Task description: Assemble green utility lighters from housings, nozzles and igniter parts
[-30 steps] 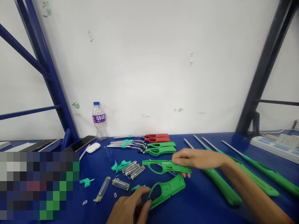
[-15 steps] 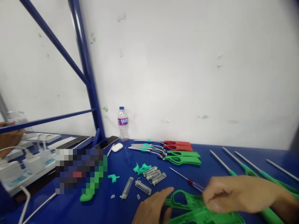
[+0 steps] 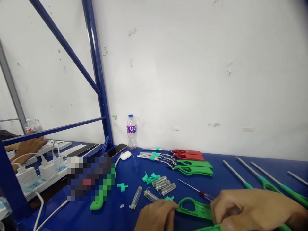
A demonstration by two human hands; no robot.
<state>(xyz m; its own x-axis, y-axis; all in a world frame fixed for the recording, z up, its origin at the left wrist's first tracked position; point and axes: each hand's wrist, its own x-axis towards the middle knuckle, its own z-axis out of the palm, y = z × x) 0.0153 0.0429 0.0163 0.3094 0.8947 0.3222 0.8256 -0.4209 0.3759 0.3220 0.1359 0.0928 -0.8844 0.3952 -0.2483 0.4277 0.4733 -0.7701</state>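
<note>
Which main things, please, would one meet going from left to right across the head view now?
White power strip, turquoise plastic clip, left hand, green plastic casing half with looped opening, right hand.

Bare right hand (image 3: pixel 250 205) in view now, its long, smooth back narrowing into an uncovered wrist (image 3: pixel 290 208), and there's the bare left hand (image 3: pixel 155 215), with a rounded back, partly cut off by the bottom edge.
</note>
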